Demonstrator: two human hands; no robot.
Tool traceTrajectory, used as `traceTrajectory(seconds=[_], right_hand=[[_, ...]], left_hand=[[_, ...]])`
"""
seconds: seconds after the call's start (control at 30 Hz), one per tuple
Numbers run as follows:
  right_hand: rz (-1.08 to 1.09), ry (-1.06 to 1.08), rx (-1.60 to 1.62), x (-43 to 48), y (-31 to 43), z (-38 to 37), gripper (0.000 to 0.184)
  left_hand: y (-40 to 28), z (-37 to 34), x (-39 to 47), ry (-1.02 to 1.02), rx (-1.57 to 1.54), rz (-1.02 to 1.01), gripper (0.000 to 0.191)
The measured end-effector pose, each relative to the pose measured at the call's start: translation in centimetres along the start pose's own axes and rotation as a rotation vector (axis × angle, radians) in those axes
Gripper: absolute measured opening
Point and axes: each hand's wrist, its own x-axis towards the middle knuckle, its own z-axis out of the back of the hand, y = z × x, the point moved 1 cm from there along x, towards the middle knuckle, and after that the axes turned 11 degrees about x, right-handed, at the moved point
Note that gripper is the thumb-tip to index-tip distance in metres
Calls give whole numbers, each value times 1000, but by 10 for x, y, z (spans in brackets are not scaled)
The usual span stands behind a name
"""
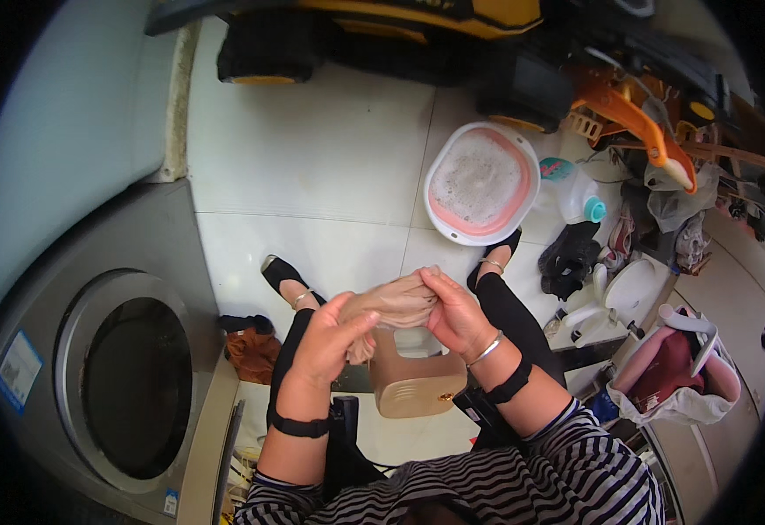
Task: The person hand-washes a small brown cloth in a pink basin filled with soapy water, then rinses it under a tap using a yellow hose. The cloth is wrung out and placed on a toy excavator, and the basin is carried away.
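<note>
A thin tan piece of fabric (392, 302), bunched in folds, is stretched between my two hands above the floor. My left hand (327, 335) grips its left end, with the thumb on top and a loose part hanging below the fingers. At the other end, my right hand (458, 312) pinches the upper edge between thumb and fingers. Beneath the fabric, between my legs, stands a beige plastic box (415, 390) with a rounded opening and a small gold emblem. Farther ahead, a white and pink basin (448, 231) holds foamy water on the tiled floor.
A clear bottle with a teal cap (573, 193) lies beside the basin. Black shoes (569, 259) and a white plastic item (625, 292) are to the right, near an open bag (711, 410). A grey front-loading washing machine (202, 315) stands left. A large black-and-yellow wheeled object (356, 39) overhangs the top.
</note>
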Motion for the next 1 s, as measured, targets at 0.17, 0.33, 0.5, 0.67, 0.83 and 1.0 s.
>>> traceTrajectory(seconds=[0.17, 0.33, 0.5, 0.67, 0.83, 1.0], right_hand=[[92, 118, -26, -60, -13, -66, 16], [213, 292, -67, -133, -25, -161, 16], [269, 310, -341, -205, -27, -228, 19], [304, 359, -636, -241, -31, -293, 17], [261, 465, -803, -266, -77, -365, 13], [108, 647, -792, -276, -156, -426, 14]], left_hand=[[-41, -7, -45, -105, -98, -172, 26], [-85, -35, -103, -69, -190, -359, 28], [-130, -55, -169, 10, -359, -456, 19], [-166, -56, -255, -106, -501, -703, 18], [-185, -22, -349, -191, -596, -896, 17], [-177, 39, -423, -63, -573, -989, 26]])
